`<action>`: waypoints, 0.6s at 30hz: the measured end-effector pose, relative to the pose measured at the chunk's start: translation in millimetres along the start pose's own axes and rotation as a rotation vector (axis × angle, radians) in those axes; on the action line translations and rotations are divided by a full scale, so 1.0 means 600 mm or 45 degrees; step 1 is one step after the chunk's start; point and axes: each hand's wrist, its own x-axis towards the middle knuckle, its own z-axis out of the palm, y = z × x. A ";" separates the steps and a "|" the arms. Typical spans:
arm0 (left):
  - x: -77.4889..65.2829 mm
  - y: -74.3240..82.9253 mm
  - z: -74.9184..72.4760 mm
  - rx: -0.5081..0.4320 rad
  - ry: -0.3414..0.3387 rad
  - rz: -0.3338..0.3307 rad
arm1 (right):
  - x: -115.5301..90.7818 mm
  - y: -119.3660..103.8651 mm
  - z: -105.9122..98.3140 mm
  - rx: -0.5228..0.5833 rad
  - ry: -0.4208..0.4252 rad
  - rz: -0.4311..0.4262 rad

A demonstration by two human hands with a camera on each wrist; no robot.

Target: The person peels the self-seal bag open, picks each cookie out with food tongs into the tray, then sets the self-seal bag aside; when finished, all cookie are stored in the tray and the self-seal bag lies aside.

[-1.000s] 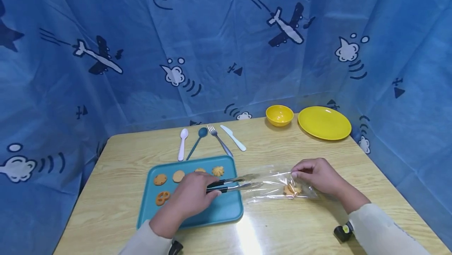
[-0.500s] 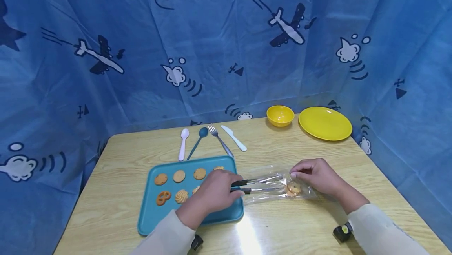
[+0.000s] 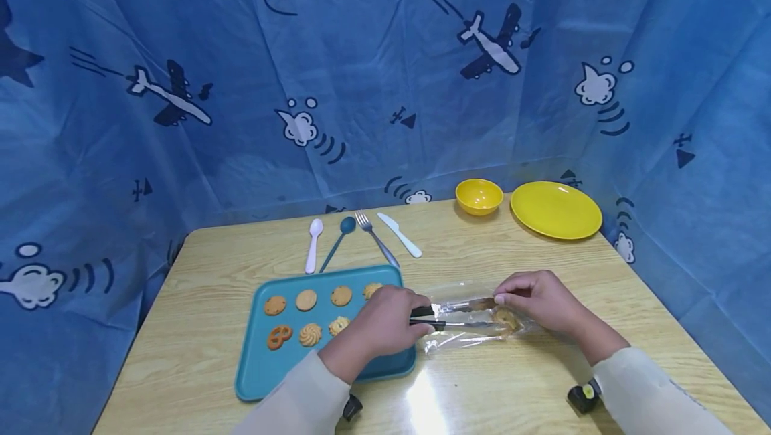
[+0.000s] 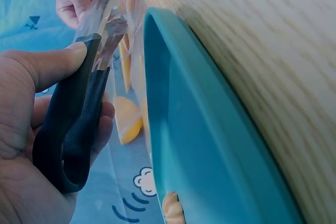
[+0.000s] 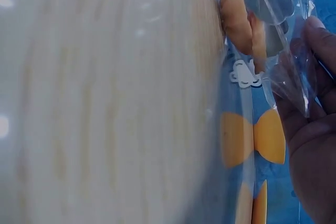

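My left hand point(image 3: 388, 324) grips black-handled tongs point(image 4: 76, 98) over the right edge of the teal tray point(image 3: 283, 375). Their metal arms stand apart and reach into a clear plastic bag point(image 3: 460, 340) lying on the table. Golden-brown cookies point(image 3: 507, 320) are inside the far end of this bag, near the tong tips; overlap and glare blur what the tips touch. My right hand point(image 3: 548, 304) pinches the bag at that end between thumb and fingers. In the right wrist view a ridged cookie point(image 5: 236, 19) shows through the film.
The tray bears several cookies and a pretzel-shaped one point(image 3: 280, 336). Behind it lie a white spoon point(image 3: 313, 245), a dark teal spoon point(image 3: 346, 226), a fork point(image 3: 376, 239) and a white knife point(image 3: 400, 235). A yellow bowl point(image 3: 479, 198) and yellow plate point(image 3: 555, 210) stand at the back right.
My left hand has moved right, sliding the tongs deeper into the bag up to the cookies. The tong arms stand wider apart. My right hand stays at the bag's end.
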 end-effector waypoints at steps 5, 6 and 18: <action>0.005 0.002 0.005 -0.025 0.002 -0.003 | -0.001 0.001 0.000 -0.009 0.006 -0.015; 0.006 0.002 0.006 -0.030 0.004 -0.011 | -0.001 0.002 0.000 -0.016 0.010 -0.022; 0.001 -0.002 0.008 -0.044 0.013 -0.041 | -0.003 0.003 -0.002 -0.048 0.026 -0.025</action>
